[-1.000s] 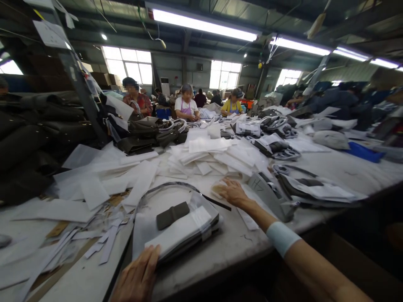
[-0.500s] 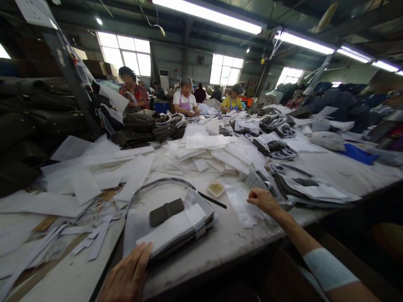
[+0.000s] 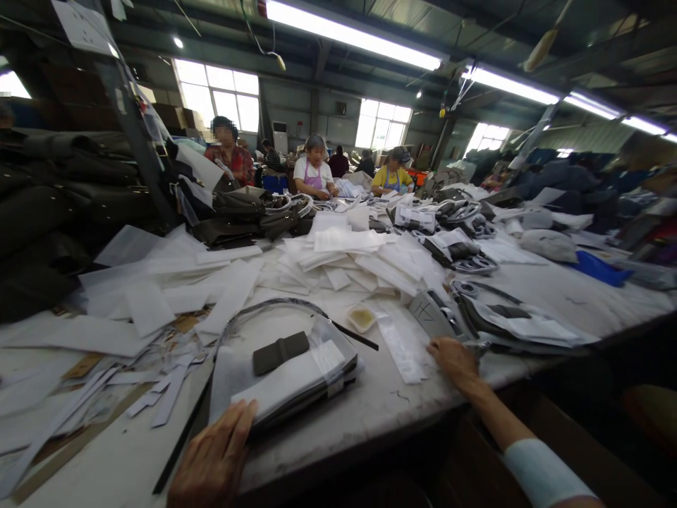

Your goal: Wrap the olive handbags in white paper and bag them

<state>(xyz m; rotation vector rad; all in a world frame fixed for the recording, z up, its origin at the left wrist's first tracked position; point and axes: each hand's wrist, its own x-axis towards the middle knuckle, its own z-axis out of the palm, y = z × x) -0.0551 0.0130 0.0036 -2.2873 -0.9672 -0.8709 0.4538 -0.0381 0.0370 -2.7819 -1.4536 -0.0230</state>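
Observation:
My left hand (image 3: pixel 219 451) lies with fingers stretched out on the near left end of a folded dark bag (image 3: pixel 301 413). White paper (image 3: pixel 290 388) covers the bag's top, and a strip of clear tape crosses its right end. A dark flat piece with a band (image 3: pixel 280 353) rests on clear plastic, and a wrapped strap (image 3: pixel 275 303) arcs behind it. My right hand (image 3: pixel 458 363) is closed at the near end of a grey tape dispenser (image 3: pixel 436 314); what its fingers hold, if anything, is hidden. A clear plastic strip (image 3: pixel 399 346) lies left of that hand.
Loose white sheets (image 3: pixel 343 257) are heaped mid-table, with paper scraps (image 3: pixel 163 384) at left. A small dish (image 3: pixel 362 317) sits near the strap's end. Another wrapped bag (image 3: pixel 518 317) lies right of the dispenser. Dark bags are stacked at far left; several people work beyond.
My right hand has moved nearer and slightly right, from above the plastic strip to the dispenser's near end. My left hand stays on the bag. The view has shifted slightly.

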